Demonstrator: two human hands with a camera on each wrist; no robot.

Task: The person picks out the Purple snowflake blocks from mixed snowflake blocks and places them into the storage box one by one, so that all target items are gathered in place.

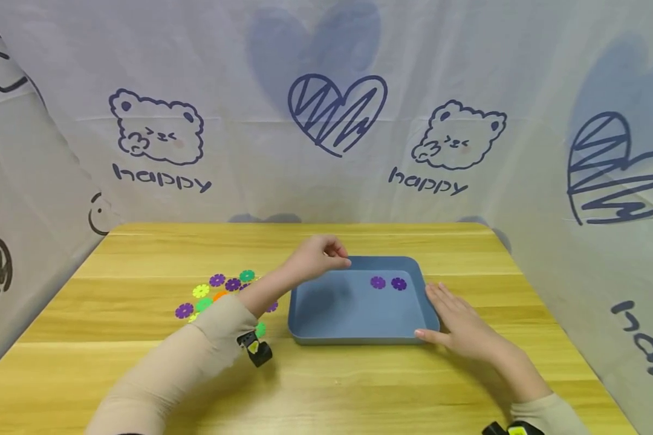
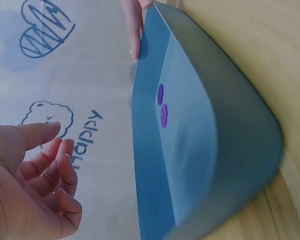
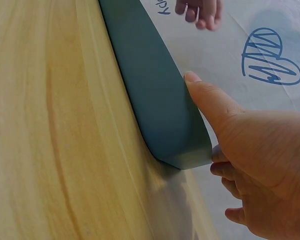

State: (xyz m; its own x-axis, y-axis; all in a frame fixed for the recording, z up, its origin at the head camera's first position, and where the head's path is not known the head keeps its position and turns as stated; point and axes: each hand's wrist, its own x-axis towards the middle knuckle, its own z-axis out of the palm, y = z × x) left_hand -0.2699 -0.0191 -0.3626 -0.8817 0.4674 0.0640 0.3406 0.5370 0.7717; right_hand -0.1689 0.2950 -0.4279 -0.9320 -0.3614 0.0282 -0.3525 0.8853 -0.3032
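**The word "happy" on the cloth [image 1: 283, 193]**

Head view: blue lower-case "happy" stands twice on the cloth's back part, one inscription [image 1: 162, 179] beneath the left bear [image 1: 158, 130], another [image 1: 428, 181] beneath the right bear [image 1: 459, 138]; both slope slightly downward to the right. On the right side, larger lettering [image 1: 647, 347], beginning "hap", runs steeply downward and is cut by the frame. Left wrist view: "happy" appears turned sideways beside a bear. Right wrist view: a lettering fragment, cropped at the top, cannot be read whole.
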